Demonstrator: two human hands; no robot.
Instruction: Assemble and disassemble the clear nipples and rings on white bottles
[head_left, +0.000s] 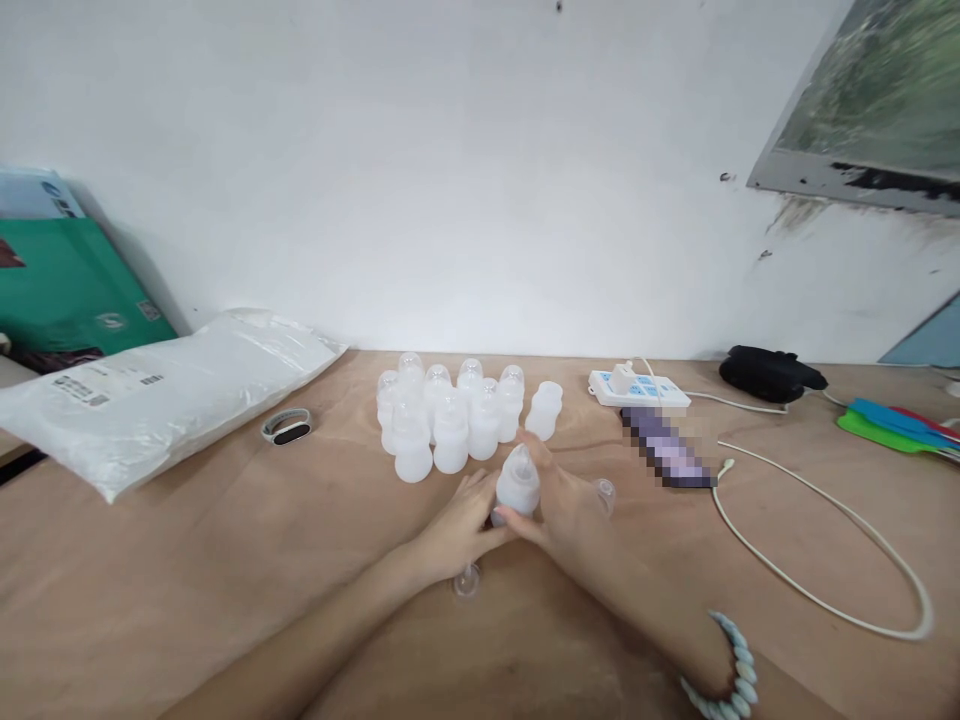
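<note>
The left hand [459,528] and right hand [564,512] jointly gripped one small translucent bottle [517,483] standing mid-tabletop [187,590], just before the bottle cluster [457,412].

I see both my forearms reaching forward and converging on the small frosted white plastic bottle [517,482]; my left hand [457,530] lies to the left of that bottle, fingers curled against its lower side; my right hand [566,510] cups it from the right, thumb near its base; a pale bluish beaded bracelet [731,670] circles my right wrist, well behind the bottle.
</note>
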